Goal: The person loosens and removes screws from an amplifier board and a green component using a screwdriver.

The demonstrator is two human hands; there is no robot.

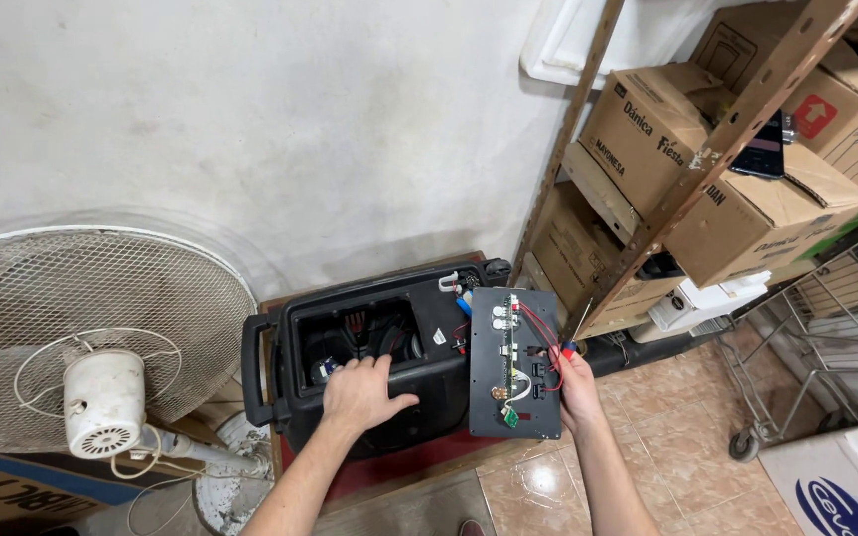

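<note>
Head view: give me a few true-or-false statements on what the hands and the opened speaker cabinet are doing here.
1. The left hand rests on the edge of the black speaker cabinet. True.
2. The right hand holds a hammer. False: it holds the black panel and a small screwdriver.
3. The panel is screwed flush to the cabinet. False: it is pulled off, with wires showing.
4. A white fan stands to the left. True.

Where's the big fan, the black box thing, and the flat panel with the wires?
fan (101,298), head view, on its wire grille.
black speaker box (439,323), head view, on its top face.
black panel (523,397), head view, on its flat back.
</note>
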